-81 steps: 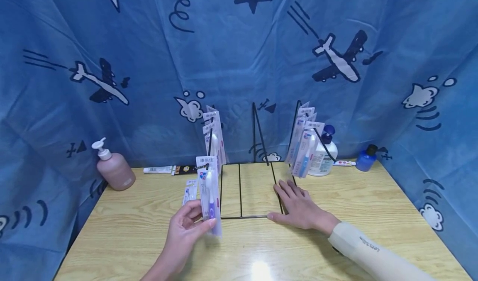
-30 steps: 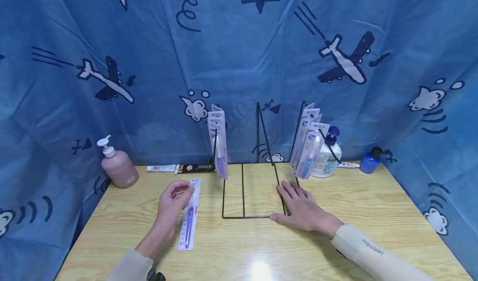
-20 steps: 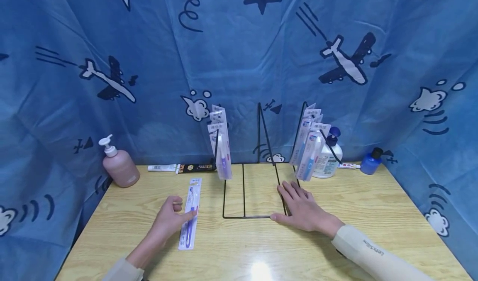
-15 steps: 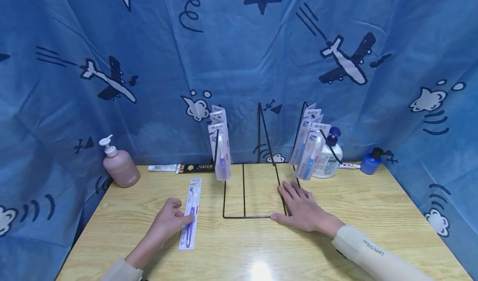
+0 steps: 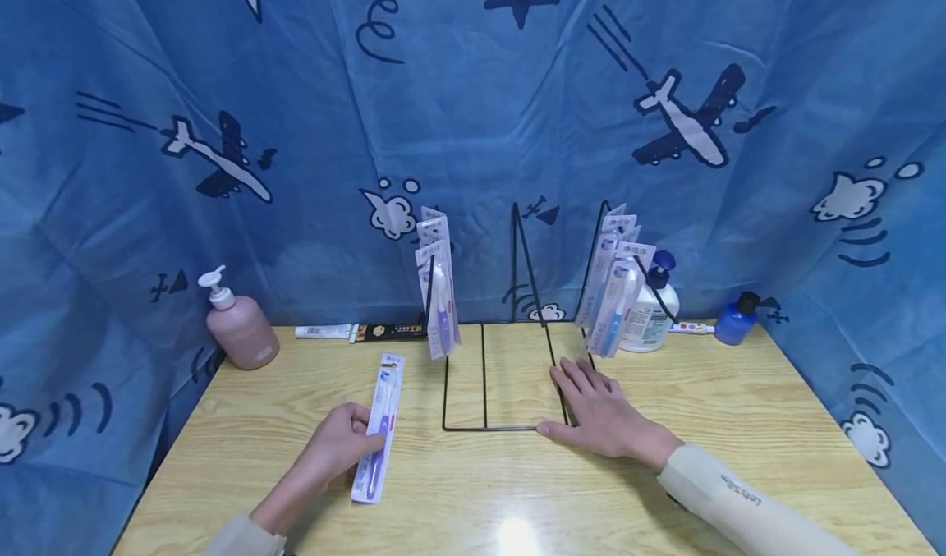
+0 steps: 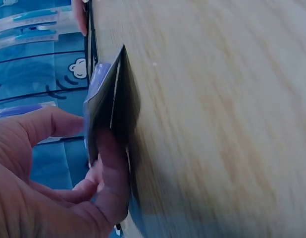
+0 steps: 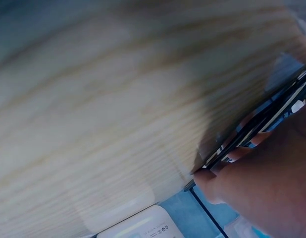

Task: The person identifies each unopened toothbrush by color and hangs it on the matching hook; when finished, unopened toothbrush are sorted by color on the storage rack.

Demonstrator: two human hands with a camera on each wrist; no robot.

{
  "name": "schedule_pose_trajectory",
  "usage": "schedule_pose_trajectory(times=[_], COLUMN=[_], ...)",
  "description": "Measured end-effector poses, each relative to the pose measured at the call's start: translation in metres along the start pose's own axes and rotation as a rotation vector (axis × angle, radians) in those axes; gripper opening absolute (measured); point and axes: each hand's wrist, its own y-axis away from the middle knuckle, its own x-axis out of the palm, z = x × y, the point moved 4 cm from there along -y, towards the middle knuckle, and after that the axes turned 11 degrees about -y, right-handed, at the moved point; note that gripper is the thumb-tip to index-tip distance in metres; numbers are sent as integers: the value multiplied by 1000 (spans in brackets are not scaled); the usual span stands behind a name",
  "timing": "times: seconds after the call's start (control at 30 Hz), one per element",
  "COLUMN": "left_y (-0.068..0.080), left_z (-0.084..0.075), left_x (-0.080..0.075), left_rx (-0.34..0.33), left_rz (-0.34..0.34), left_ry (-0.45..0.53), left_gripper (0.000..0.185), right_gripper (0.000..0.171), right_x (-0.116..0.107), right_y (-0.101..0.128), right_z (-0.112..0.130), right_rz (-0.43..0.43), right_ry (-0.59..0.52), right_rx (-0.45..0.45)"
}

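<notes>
My left hand (image 5: pixel 336 445) pinches a packaged toothbrush (image 5: pixel 388 396) with a purple handle by its left edge, thumb on the front. In the left wrist view, the pack (image 6: pixel 99 89) stands tilted between thumb and fingers, its near side raised off the table. My right hand (image 5: pixel 597 412) lies spread on the right side of a black wire rack (image 5: pixel 484 383), fingers straight over the base wires. On the rack's left hook hang several purple toothbrush packs (image 5: pixel 443 318). Several blue toothbrush packs (image 5: pixel 612 314) hang from its right hook. The middle hook (image 5: pixel 527 252) carries none.
A pink pump bottle (image 5: pixel 242 333) stands at the back left, beside a white tube (image 5: pixel 323 332) and a black tube (image 5: pixel 389 333). Behind the blue packs are a white pump bottle (image 5: pixel 650 319), another tube (image 5: pixel 693 328) and a blue bottle (image 5: pixel 735 319). A blue curtain (image 5: pixel 473 129) encloses the table.
My left hand has left a purple pack on the rack's left hook, moved to the pack lying on the table, and now grips and tilts it. My right hand stays put.
</notes>
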Motion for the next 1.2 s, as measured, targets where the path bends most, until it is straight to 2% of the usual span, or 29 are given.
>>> schedule_pose_trajectory(times=[0.17, 0.27, 0.33, 0.53, 0.73, 0.83, 0.9, 0.97, 1.1, 1.2], left_y=[4, 7, 10, 18, 27, 34, 39, 42, 47, 51], left_z=[4, 8, 12, 20, 16, 10, 4, -4, -23, -37], left_x=[0, 1, 1, -4, -5, -2, -1, 1, 3, 4], left_rx=[27, 85, 138, 287, 423, 508, 564, 631, 792, 866], left_rz=[-27, 1, 54, 287, 444, 490, 495, 472, 355, 257], left_ry=[41, 111, 165, 310, 315, 318, 347, 370, 371, 360], left_gripper=[32, 35, 41, 55, 49, 47, 45, 44, 41, 42], right_gripper=[100, 100, 100, 101, 100, 99, 99, 99, 100, 100], right_x=[0, 1, 2, 3, 1, 0, 0, 0, 1, 1], right_y=[-1, -1, -1, -2, -1, -1, 0, 0, 0, 0], right_z=[2, 2, 2, 2, 2, 1, 1, 1, -1, -1], right_rz=[-1, -2, -1, -1, -7, -9, -13, -15, -14, -15], right_ry=[1, 0, 1, -1, 2, -3, -1, 1, 8, 9], right_rx=[-10, -11, -6, -10, -6, -7, -11, -12, -10, -9])
